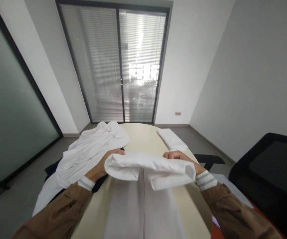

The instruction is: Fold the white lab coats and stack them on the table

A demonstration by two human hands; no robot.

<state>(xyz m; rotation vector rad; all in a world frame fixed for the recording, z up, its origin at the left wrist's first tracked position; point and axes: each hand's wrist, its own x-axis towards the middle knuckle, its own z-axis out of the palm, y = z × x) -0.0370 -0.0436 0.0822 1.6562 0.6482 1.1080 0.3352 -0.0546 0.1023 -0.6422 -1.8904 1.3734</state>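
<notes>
A white garment [147, 162] spans the space between my hands, its upper part doubled over into a thick fold with rolled ends. Its lower part hangs or lies toward me over the table, with a seam or opening line down the middle. My left hand [113, 155] is closed on the fold's left end, fingers partly hidden behind the cloth. At the other end, my right hand [177, 155] grips the fold's far edge with curled fingers. A rumpled pile of white cloth [93, 146] lies left of my left hand. Beyond my right hand rests a flat, neatly folded white cloth [172, 139].
The pale rounded table [143, 136] stands under the cloths. Dark fabric [52, 167] shows beneath the white pile. On the right is a black mesh office chair [270, 172], its armrest close to the table edge. A glass partition with blinds [118, 66] closes the far side.
</notes>
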